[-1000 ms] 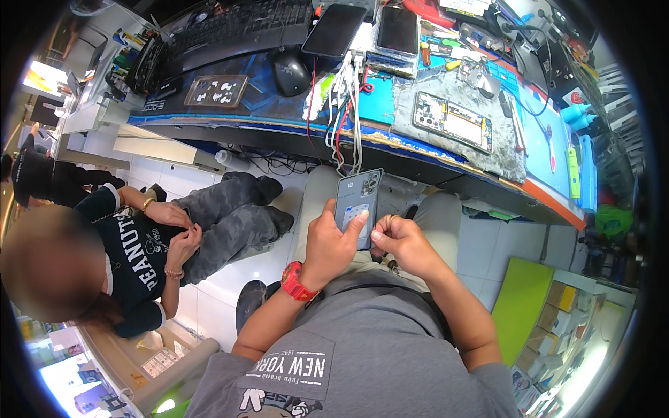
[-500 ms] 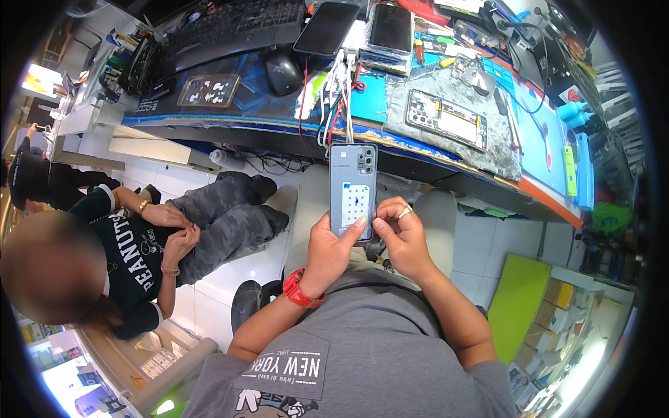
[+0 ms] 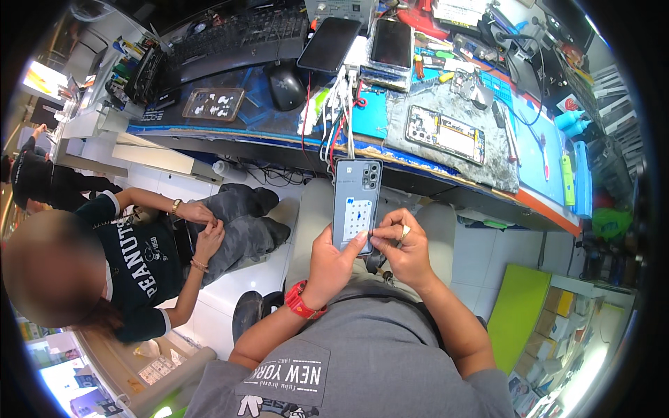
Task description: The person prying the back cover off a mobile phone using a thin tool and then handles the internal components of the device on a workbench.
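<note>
A grey-blue smartphone (image 3: 348, 187) is upright above my lap, its back and camera block toward me. My left hand (image 3: 333, 263) grips its lower left part, thumb across the back. A white sticker (image 3: 359, 209) with rows of dots and a blue mark covers the middle of the phone's back. My right hand (image 3: 405, 252), with a ring on one finger, pinches at the phone's lower right edge. Its fingertips are pressed together, and whether something small is between them is hidden.
Ahead stands a workbench with an opened phone (image 3: 446, 134) on a grey mat, a black mouse (image 3: 286, 87), a clear phone case (image 3: 213, 103) and two dark phones. White cables (image 3: 341, 104) hang over its edge. At left a person (image 3: 150, 258) sits close by. A green panel (image 3: 517, 306) stands at right.
The phone and both hands sit slightly lower in the picture. My right fingertips have come closer to my left thumb at the phone's lower edge. The seated person's hands have shifted slightly right.
</note>
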{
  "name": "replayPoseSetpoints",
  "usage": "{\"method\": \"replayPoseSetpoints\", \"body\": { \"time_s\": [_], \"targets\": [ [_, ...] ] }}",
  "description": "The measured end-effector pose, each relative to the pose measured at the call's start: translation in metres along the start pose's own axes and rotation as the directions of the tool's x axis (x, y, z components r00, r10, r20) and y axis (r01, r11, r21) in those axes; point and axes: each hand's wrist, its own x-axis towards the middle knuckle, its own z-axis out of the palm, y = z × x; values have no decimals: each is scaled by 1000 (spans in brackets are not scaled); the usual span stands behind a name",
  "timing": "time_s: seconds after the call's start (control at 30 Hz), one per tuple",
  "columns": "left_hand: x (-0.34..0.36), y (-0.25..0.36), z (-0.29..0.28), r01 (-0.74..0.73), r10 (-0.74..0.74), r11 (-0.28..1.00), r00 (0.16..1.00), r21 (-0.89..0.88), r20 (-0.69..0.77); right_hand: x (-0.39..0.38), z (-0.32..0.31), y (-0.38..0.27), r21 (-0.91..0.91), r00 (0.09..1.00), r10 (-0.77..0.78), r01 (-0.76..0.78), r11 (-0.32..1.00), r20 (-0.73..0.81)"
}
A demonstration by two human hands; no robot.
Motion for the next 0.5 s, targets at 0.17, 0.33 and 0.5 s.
{"method": "replayPoseSetpoints", "body": {
  "time_s": [0.17,0.33,0.5],
  "targets": [
    [-1,-17,9,-159,177,976,977,148,-119,-4,17,-13,-184,996,58,-69,980,-63],
    [-4,-20,9,-260,329,872,938,416,-104,-10,17,-12,179,878,470,-478,860,87],
    [0,-10,3,-240,288,913,952,330,-106,-4,-4,-19,383,709,583,-705,597,398]
  ]
}}
